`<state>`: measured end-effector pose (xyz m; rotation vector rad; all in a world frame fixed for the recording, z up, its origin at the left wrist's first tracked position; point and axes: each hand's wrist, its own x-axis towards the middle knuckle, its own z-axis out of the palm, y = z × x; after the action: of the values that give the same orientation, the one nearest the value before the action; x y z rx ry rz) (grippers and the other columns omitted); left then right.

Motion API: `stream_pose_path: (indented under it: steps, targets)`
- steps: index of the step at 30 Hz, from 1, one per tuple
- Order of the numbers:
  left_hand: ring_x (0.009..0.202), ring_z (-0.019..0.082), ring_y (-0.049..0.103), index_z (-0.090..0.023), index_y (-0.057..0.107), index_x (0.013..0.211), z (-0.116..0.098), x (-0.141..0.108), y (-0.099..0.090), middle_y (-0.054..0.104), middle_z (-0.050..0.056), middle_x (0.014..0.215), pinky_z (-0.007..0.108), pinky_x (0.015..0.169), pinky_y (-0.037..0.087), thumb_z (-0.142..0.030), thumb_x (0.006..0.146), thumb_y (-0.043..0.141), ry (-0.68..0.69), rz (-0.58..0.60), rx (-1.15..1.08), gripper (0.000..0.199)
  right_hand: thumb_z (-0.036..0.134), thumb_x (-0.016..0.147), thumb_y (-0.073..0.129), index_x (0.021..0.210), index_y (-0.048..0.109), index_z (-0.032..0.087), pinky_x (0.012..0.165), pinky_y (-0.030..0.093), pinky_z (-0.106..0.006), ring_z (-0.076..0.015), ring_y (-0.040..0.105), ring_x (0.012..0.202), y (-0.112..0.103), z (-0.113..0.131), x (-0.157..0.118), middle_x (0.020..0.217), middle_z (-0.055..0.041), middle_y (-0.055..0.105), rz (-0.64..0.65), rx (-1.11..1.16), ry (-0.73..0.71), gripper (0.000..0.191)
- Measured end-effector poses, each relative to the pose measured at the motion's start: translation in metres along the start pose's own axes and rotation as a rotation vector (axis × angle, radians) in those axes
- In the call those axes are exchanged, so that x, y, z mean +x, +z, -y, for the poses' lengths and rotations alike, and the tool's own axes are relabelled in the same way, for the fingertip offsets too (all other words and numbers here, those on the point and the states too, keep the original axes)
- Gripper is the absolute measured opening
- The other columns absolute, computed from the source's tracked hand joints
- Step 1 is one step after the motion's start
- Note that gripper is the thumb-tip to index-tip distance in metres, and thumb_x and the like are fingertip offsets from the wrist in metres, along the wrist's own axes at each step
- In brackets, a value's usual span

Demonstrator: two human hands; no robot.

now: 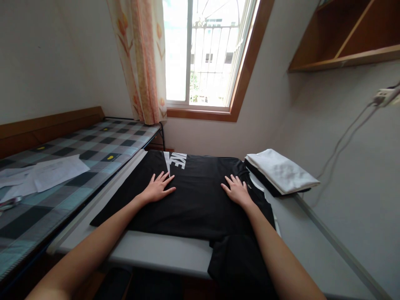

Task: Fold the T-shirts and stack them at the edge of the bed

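A black T-shirt point(193, 196) with white lettering lies spread out sideways on a light table point(162, 252). Its neck points right, and one sleeve hangs over the near edge. My left hand point(158, 188) rests flat on the shirt's body just below the white print, fingers spread. Toward the collar, my right hand point(236, 189) also lies flat on the fabric with its fingers apart. Neither hand grips the cloth. A bit of white material shows beneath the shirt near the neck.
Folded white and black cloths point(279, 171) are stacked at the table's far right. To the left stands a bed with a checkered mattress point(93, 143), papers point(46, 175) lying on it. Beyond are a curtain point(145, 62) and window; cables point(346, 133) hang along the right wall.
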<state>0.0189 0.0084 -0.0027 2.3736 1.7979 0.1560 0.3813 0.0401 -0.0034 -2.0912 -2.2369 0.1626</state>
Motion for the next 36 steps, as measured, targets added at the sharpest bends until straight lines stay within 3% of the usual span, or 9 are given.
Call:
stream_pose_path:
  steps: [22, 36]
  targets:
    - [0.146, 0.031, 0.012, -0.027, 0.031, 0.149, -0.0007, -0.0019, -0.0072, 0.022, 0.007, 0.158, 0.057, 0.115, 0.008, -0.07, 0.088, 0.03, 0.022, 0.007, -0.006, 0.074, 0.052, 0.096, 0.031, 0.148, 0.034, 0.022, 0.113, 0.016, -0.056, -0.0308, 0.017, 0.144, 0.0014, 0.003, 0.0038, 0.157, -0.0106, 0.023, 0.012, -0.003, 0.027, 0.061]
    - [0.146, 0.033, 0.012, -0.027, 0.032, 0.149, 0.0035, 0.0001, -0.0008, 0.021, 0.008, 0.158, 0.06, 0.114, 0.007, -0.07, 0.088, 0.032, 0.025, -0.011, -0.03, 0.075, 0.052, 0.095, 0.034, 0.147, 0.037, 0.022, 0.113, 0.017, -0.056, -0.0309, 0.018, 0.144, 0.0042, -0.0011, 0.0025, 0.157, -0.0116, 0.025, -0.007, 0.008, 0.003, 0.06]
